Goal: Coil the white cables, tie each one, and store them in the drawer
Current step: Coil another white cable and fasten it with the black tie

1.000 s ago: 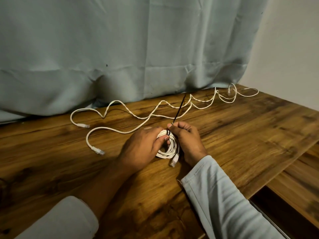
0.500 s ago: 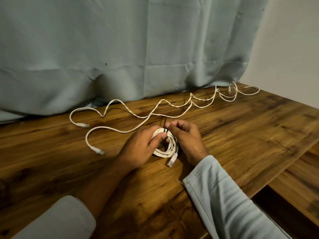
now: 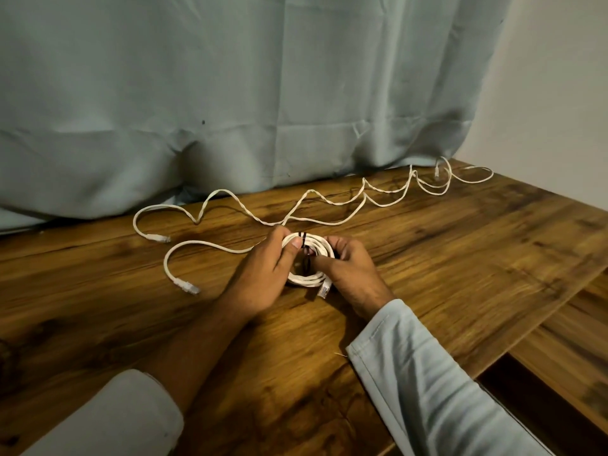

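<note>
A coiled white cable point(image 3: 307, 278) lies on the wooden table point(image 3: 460, 245) between my hands, one plug sticking out at its near side. A black tie point(image 3: 303, 237) is wrapped round the coil's far rim, and its end hangs into the coil's centre. My left hand point(image 3: 263, 274) grips the coil's left side, thumb on the rim beside the tie. My right hand point(image 3: 352, 271) pinches the tie's end at the coil's centre. A second white cable point(image 3: 362, 202) lies loose and uncoiled across the back of the table.
A pale blue curtain point(image 3: 230, 110) hangs along the table's back edge. At the lower right, past the table's edge, a dark gap point(image 3: 539, 403) opens beside another wooden surface point(image 3: 575, 343). The loose cable's plugs lie at the left point(image 3: 187, 286) and far right.
The long black tie that stuck up from the coil has been pulled down and wound round the rim. My right hand moved from the coil's top to its centre.
</note>
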Motion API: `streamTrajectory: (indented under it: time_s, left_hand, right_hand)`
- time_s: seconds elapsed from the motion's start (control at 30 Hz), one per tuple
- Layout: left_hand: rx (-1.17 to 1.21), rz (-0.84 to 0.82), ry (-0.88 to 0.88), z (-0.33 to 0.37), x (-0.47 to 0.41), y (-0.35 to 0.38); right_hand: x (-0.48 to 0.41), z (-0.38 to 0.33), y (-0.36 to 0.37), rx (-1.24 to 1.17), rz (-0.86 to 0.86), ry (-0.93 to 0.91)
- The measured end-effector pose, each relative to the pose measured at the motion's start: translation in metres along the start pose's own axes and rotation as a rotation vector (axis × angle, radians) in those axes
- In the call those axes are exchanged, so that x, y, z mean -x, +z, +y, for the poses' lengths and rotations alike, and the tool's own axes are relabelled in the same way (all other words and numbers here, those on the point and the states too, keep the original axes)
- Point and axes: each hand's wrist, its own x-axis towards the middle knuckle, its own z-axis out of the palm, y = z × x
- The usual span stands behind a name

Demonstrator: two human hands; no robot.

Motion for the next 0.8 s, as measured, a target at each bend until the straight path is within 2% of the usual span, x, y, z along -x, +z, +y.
streamTrajectory:
  time_s: [0.3,0.47,0.6,0.8]
  left_hand:
    - [0.121,-0.017,-0.012,0.004,0.001,-0.002]
    - [0.135,-0.009,-0.053,0.001,-0.001,0.0]
    - [0.133,0.002,-0.078,-0.003,-0.003,0.001]
    - [0.151,0.018,-0.076,-0.005,-0.004,0.003]
  right_hand:
    - [0.0,0.001,-0.001,0.08,0.016,-0.089]
    - [0.0,0.001,-0.001,0.412,0.218,-0.367]
    - [0.004,-0.004,-0.001,0.671,0.219,-0.641]
    - [0.007,-0.008,0.0,0.696,0.183,-0.706]
